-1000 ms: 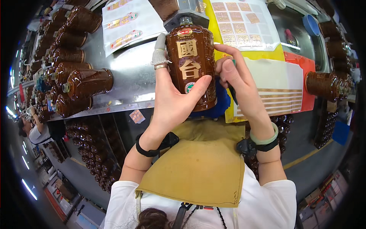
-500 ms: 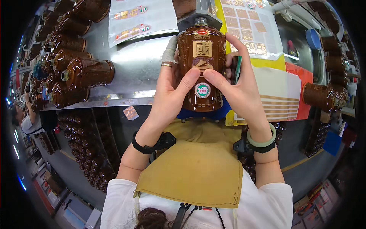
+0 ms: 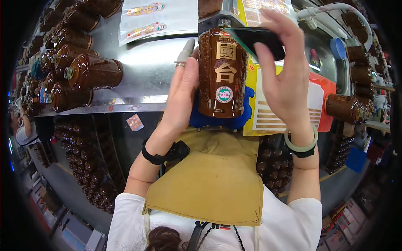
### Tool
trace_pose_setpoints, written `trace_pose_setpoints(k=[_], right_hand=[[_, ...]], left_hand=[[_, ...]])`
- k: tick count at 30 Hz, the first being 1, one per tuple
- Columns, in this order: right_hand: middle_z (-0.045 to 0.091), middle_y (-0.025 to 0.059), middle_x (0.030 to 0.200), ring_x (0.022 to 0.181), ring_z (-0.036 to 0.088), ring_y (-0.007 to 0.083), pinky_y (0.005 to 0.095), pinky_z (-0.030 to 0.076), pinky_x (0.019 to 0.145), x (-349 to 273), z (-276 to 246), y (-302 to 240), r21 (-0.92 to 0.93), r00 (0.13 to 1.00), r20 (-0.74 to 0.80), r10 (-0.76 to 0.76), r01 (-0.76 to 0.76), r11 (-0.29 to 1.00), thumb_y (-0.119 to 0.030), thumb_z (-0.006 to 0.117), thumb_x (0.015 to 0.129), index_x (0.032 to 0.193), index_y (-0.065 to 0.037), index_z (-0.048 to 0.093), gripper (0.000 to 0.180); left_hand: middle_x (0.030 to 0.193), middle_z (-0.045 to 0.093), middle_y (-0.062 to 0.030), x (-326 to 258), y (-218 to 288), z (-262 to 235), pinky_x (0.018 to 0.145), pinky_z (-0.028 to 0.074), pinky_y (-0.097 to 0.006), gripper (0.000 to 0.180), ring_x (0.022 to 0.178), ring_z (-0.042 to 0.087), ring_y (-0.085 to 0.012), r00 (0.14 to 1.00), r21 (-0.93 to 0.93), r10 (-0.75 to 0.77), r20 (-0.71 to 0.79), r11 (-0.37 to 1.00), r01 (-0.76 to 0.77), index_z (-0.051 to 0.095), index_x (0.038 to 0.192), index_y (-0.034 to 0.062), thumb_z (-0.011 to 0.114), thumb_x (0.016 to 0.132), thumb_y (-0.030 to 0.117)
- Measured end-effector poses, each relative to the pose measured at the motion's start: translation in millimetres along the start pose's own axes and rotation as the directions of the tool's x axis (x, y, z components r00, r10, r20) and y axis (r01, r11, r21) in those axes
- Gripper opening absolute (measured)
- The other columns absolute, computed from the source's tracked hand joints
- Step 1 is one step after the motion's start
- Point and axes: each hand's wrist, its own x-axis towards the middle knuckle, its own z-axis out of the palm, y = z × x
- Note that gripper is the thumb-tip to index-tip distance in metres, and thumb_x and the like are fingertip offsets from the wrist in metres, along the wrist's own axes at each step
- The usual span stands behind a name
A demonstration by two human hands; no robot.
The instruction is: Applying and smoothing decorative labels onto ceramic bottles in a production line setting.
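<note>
A glossy brown bottle [image 3: 210,83] with gold characters and a round green-and-white sticker lies on its back in front of me, neck pointing away, its base on a blue cushion [image 3: 247,109]. My left hand [image 3: 183,90] lies along the bottle's left side with fingers stretched out; a pale finger cot covers one fingertip. In my right hand [image 3: 289,79] is a flat black scraper-like piece [image 3: 266,42] with a green edge, gripped between thumb and fingers. One corner of it overlaps the bottle's shoulder; whether it touches the glass I cannot tell.
Sticker sheets lie at the far left [image 3: 159,21] and far right [image 3: 274,5]. A partly used striped sheet [image 3: 268,121] sits beside the bottle on yellow and red backing. Several brown bottles [image 3: 94,72] crowd the left; more stand right, near a blue cup [image 3: 338,48].
My right hand has left the bottle and risen to the right, bringing the black piece over the bottle's shoulder. My left thumb has come off the bottle's front; that hand now lies along its side.
</note>
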Motion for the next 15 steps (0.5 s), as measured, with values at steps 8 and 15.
trace_pose_setpoints(k=[8, 15], right_hand=[[0.063, 0.0025, 0.089, 0.08, 0.059, 0.0217, 0.0345, 0.05, 0.069, -28, 2, -30, -0.079, 0.662, 0.554, -0.505, 0.645, 0.76, -0.012, 0.07, 0.073, 0.101, -0.009, 0.07, 0.029], [0.066, -0.0055, 0.095, 0.086, 0.055, 0.0185, 0.0362, 0.044, 0.08, 23, -5, 11, -0.517, 0.685, 0.355, -0.636, 0.711, 0.477, -0.019, 0.073, 0.078, 0.097, -0.02, 0.07, 0.019]], left_hand=[[0.161, 0.034, -0.0218, 0, 1, -26, 0.123, 0.027, -0.049, 0.072, 0.148, 0.036, -0.0357, 0.98, 0.241, 0.122, -0.159, 0.967, -0.081, 0.025, 0.16, 0.0017, 0.022, 0.11, 0.055], [0.159, 0.037, -0.021, -8, 4, -20, 0.122, 0.03, -0.05, 0.073, 0.146, 0.038, -0.035, 0.976, 0.272, 0.157, -0.15, 0.956, -0.112, 0.027, 0.159, 0.001, 0.021, 0.11, 0.056]])
